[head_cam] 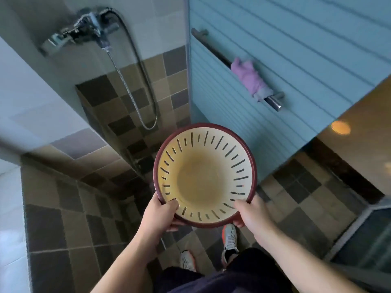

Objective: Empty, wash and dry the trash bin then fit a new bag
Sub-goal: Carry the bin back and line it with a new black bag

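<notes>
A round trash bin (204,176) is held up in the air above the tiled floor (84,208), its open mouth facing the camera so the inside shows. The bin is cream-yellow with a dark red rim, and thin vertical slots ring its wall. Its bottom looks bare, with a faint brownish stain.

The left hand (163,212) grips the near-left part of the rim, thumb curled over the inside edge and fingers wrapped under the outside. The right hand (250,211) grips the near-right part of the rim in the same way, thumb inside and fingers beneath. Both forearms reach up from the bottom of the view.

Directly below the bin are the person's two feet in white sneakers (229,240) with orange trim, standing on brown and tan checkered tiles.

Beyond the bin, on the tiled wall at upper left, a chrome shower mixer (80,32) is mounted, with a metal hose (135,81) looping down from it. To the right stands a pale blue slatted door (296,49) carrying a metal bar handle (273,100); a purple cloth (249,78) hangs over that bar. At far right, the edge of a dark brown glossy surface (370,115) shows a round reflection of light.
</notes>
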